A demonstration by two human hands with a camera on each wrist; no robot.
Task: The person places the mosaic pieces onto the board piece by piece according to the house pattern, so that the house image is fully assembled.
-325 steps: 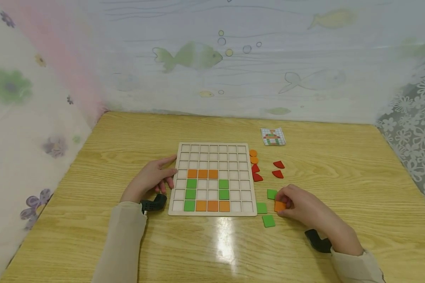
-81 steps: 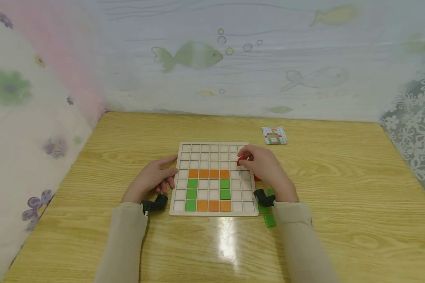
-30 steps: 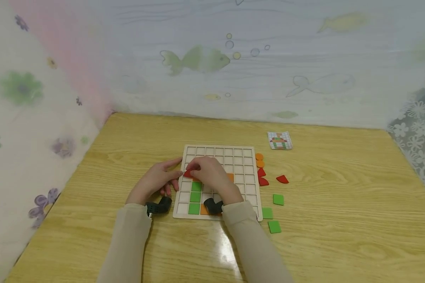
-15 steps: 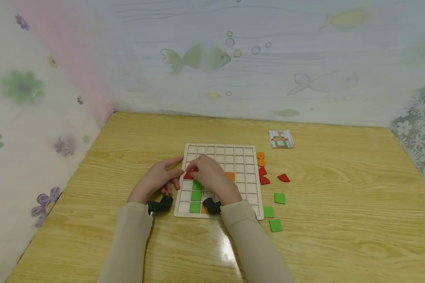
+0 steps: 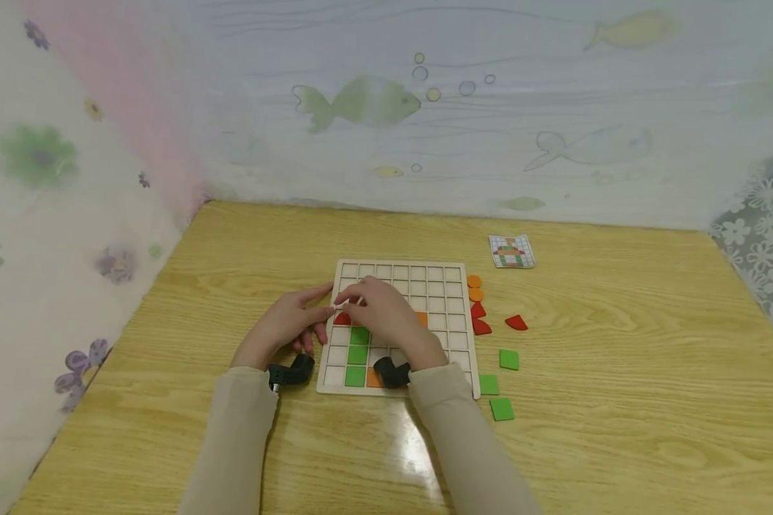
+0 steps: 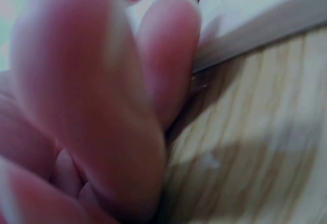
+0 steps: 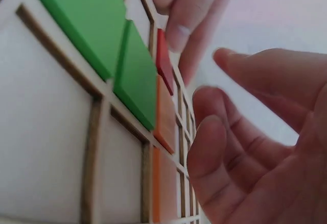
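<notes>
Tabletop (image 5: 625,322) — loose pieces (image 5: 509,360), head-view only

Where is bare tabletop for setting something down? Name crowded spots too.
Free: table right of the lone red wedge and green squares; strip between board and back wall, left of the card. Crowded: board's right edge, by orange discs and red wedges; its left, by left hand and right hand.

Red wedge (image 5: 342,319); green tiles (image 5: 357,355); gridded board (image 5: 436,322); card (image 5: 512,252) seemingly multicoloured.
</notes>
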